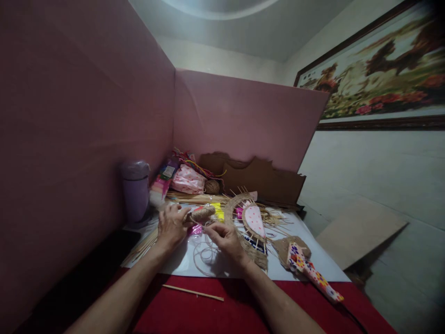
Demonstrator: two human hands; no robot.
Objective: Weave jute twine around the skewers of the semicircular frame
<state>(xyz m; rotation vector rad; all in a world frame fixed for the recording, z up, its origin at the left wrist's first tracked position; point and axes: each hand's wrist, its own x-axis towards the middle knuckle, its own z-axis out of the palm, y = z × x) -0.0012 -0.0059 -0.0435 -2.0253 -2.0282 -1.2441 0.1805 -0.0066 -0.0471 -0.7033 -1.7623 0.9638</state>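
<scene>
My left hand [171,226] is closed round one end of a small bundle wrapped in jute twine [202,213], held just above the table. To its right, my right hand [224,236] pinches the loose twine strand that runs to the bundle. Slack twine [205,254] lies in loops on the white sheet [313,271] under both hands. Right of my right hand lies a curved jute-wrapped piece with sticks poking out [233,209] around a pink dotted teardrop shape [255,221].
A purple cup [135,190] stands at the left by the pink cardboard screen [86,116]. Behind are a pink dotted bag [188,180], a twine ball [212,186], bamboo sticks [194,198] and brown cardboard [260,181]. A floral fabric piece [314,273] and one stick [193,292] lie on the red cloth.
</scene>
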